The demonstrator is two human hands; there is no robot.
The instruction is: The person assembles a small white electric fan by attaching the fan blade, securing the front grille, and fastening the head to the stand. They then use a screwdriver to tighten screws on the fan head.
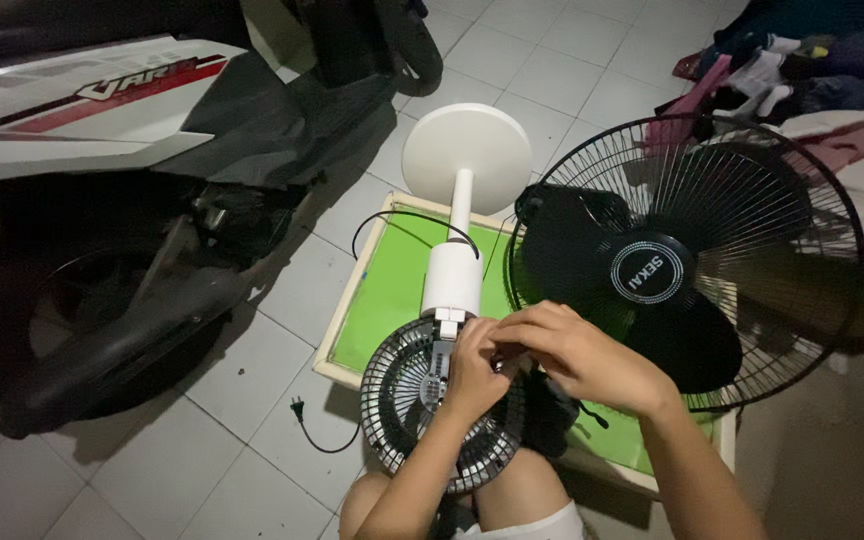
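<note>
White plastic, light and stiff-looking, the small fan [449, 330] lies under both hands: left hand [474, 368] and right hand [577, 352] have fingers curled, pinching something unseen at its neck joint.

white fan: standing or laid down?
Laid down. The white fan lies along the green board, its round base on edge, facing the camera; both hands are at its motor end.

A home's tiled floor [572, 70]: parked scooter [102, 150], laundry pile [812, 90].
</note>
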